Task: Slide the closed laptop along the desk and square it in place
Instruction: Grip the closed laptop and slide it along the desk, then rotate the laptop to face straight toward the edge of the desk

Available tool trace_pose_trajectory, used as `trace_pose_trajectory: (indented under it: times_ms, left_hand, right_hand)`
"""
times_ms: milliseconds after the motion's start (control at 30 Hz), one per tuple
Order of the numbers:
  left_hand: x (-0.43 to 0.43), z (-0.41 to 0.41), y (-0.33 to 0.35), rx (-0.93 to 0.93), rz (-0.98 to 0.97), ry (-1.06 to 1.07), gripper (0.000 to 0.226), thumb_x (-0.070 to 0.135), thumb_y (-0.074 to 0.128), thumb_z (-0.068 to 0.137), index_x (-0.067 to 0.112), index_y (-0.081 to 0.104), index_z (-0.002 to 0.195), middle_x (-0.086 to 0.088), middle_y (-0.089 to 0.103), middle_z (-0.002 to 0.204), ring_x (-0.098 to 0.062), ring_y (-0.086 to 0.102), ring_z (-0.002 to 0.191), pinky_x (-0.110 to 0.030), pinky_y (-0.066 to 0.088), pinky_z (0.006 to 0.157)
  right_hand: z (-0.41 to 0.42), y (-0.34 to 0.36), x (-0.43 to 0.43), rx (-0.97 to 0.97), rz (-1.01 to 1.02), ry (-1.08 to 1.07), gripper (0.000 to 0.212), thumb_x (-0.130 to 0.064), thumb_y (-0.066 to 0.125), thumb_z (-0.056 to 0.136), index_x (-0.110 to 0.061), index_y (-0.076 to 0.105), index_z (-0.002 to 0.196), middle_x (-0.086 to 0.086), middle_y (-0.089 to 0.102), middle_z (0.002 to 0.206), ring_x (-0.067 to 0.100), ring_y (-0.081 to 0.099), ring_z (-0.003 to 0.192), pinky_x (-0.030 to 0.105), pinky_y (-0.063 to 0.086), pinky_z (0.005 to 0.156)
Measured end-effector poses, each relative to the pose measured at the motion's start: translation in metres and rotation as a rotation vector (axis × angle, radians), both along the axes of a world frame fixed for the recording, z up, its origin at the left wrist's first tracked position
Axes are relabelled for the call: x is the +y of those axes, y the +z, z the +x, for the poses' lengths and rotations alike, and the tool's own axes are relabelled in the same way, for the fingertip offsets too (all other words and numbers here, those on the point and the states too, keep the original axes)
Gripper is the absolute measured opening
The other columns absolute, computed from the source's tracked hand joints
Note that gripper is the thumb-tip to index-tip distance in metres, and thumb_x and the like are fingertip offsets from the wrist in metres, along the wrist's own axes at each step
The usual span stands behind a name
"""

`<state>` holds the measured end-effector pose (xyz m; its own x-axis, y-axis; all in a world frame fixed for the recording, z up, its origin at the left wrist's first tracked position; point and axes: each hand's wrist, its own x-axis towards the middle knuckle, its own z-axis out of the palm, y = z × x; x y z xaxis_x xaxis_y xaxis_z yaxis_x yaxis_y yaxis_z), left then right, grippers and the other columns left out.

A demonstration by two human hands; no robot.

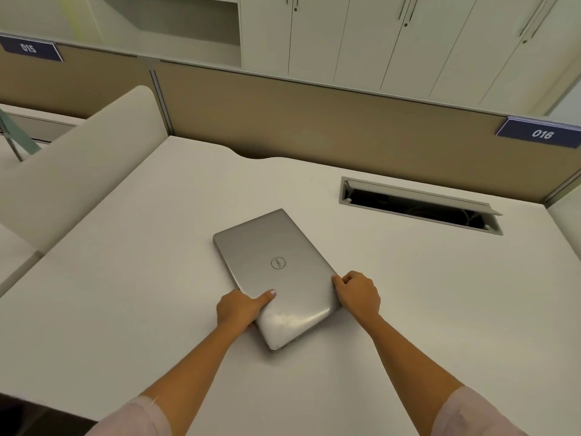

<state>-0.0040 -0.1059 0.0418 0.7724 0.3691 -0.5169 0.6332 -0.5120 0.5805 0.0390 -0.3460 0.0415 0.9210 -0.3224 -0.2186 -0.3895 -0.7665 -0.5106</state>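
One laptop skewed on the table. Two hands: left hand clamps its edge, fingers hidden underneath. Right hand fingers curled against the other edge.

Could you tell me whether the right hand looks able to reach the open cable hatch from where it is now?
Probably yes: the right hand rests at the laptop edge, and only bare desk lies before the cable hatch.

Both forearms extended forward, left hand gripping, thumb flat on top, right hand curled, fingers bent
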Motion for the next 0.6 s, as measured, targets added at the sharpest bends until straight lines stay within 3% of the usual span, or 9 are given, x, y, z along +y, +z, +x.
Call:
trace_pose_trajectory:
  times_ms: [233, 333, 433, 533, 600]
  left_hand:
    - [-0.055, -0.011, -0.008, 0.017, 0.028, -0.086, 0.071, 0.076, 0.068, 0.064, 0.012, 0.066, 0.094, -0.004, 0.071, 0.091, -0.027, 0.07, 0.082, -0.034, 0.057, 0.071]
    - [-0.074, -0.014, -0.01, 0.003, 0.058, -0.123, 0.071, 0.076, 0.066, 0.067, 0.012, 0.065, 0.099, -0.005, 0.071, 0.098, -0.027, 0.067, 0.09, -0.03, 0.047, 0.063]
    - [-0.092, -0.017, -0.01, -0.007, 0.107, -0.149, 0.066, 0.076, 0.064, 0.069, 0.014, 0.059, 0.091, -0.007, 0.07, 0.098, -0.029, 0.066, 0.094, -0.03, 0.041, 0.061]
    - [-0.107, -0.02, -0.012, -0.006, 0.167, -0.18, 0.066, 0.078, 0.061, 0.07, 0.014, 0.06, 0.089, -0.006, 0.069, 0.094, -0.028, 0.065, 0.089, -0.029, 0.041, 0.061]
    - [-0.114, -0.022, -0.012, -0.012, 0.224, -0.196, 0.066, 0.078, 0.058, 0.072, 0.014, 0.06, 0.088, -0.006, 0.07, 0.094, -0.025, 0.061, 0.079, -0.029, 0.041, 0.06]
  right_hand:
    - [-0.031, 0.001, -0.051, 0.011, -0.086, -0.11, 0.04, -0.042, 0.049, 0.087, -0.007, 0.065, 0.081, 0.004, 0.069, 0.076, 0.021, 0.054, 0.059, 0.028, 0.044, 0.061]
    - [-0.043, 0.002, -0.072, 0.031, -0.069, -0.134, 0.039, -0.043, 0.05, 0.087, -0.007, 0.066, 0.082, 0.003, 0.068, 0.076, 0.02, 0.052, 0.058, 0.028, 0.043, 0.061]
    - [-0.052, 0.004, -0.091, 0.067, -0.026, -0.132, 0.036, -0.042, 0.051, 0.086, -0.01, 0.067, 0.082, 0.001, 0.066, 0.073, 0.022, 0.058, 0.064, 0.028, 0.044, 0.062]
    - [-0.059, 0.003, -0.108, 0.062, 0.026, -0.11, 0.037, -0.037, 0.052, 0.087, -0.004, 0.068, 0.082, 0.01, 0.072, 0.078, 0.028, 0.067, 0.073, 0.03, 0.049, 0.066]
    - [-0.063, 0.001, -0.117, 0.053, 0.057, -0.085, 0.038, -0.034, 0.053, 0.088, 0.001, 0.067, 0.082, 0.014, 0.073, 0.078, 0.027, 0.063, 0.067, 0.031, 0.049, 0.065]
